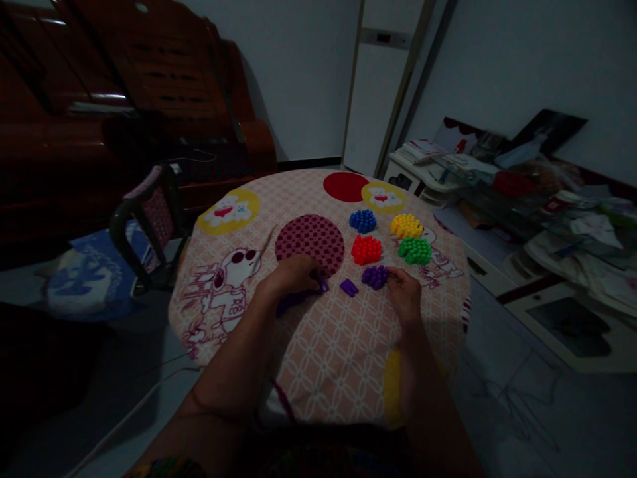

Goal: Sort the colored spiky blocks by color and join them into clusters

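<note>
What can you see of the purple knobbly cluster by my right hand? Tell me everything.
The purple cluster is dark, made of rounded knobs packed close, seemingly plastic. It sits on the patterned tablecloth, nearer you than the red cluster, with a flat purple piece apart to its left. Your right hand is at its right edge; whether it's gripping is unclear.
</note>
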Demonstrator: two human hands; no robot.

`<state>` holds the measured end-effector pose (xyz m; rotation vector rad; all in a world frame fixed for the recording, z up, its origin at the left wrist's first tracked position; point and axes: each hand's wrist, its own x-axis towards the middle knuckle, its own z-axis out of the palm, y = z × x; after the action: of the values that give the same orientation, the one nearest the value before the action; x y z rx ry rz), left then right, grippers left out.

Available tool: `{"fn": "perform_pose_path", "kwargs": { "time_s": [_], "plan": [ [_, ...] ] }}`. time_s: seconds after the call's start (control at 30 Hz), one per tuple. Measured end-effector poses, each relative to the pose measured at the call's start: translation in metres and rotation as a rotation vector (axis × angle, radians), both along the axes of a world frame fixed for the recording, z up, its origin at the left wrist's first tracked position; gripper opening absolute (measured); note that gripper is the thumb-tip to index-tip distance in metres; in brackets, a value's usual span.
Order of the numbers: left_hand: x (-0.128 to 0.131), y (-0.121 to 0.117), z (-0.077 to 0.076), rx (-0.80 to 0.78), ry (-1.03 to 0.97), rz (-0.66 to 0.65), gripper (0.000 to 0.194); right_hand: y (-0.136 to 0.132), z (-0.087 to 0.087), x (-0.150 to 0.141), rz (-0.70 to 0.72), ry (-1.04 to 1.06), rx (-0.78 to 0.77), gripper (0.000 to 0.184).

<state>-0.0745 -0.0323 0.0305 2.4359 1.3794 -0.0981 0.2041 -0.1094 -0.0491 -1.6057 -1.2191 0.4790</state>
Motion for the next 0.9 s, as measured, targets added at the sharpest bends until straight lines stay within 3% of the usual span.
{"fn": "perform_pose_path", "kwargs": {
  "time_s": [0.37, 0.57, 0.73, 0.9],
  "plan": [
    [0.014, 0.000, -0.002, -0.042, -0.364, -0.081, 0.006, -0.002, 0.007, -0.004, -0.011, -0.002, 0.000, 0.036],
    [0.045, -0.011, -0.008, 0.013, -0.634, -0.106, 0.005, -0.001, 0.002, -0.001, 0.009, -0.022, 0.009, 0.035],
    [0.077, -0.022, -0.019, 0.127, -0.617, -0.249, 0.007, -0.001, 0.002, 0.000, 0.013, -0.039, 0.016, 0.037],
    [0.091, -0.019, -0.031, 0.159, -0.557, -0.318, 0.008, -0.001, 0.004, -0.001, 0.023, -0.027, 0.029, 0.037]
  ]
}}
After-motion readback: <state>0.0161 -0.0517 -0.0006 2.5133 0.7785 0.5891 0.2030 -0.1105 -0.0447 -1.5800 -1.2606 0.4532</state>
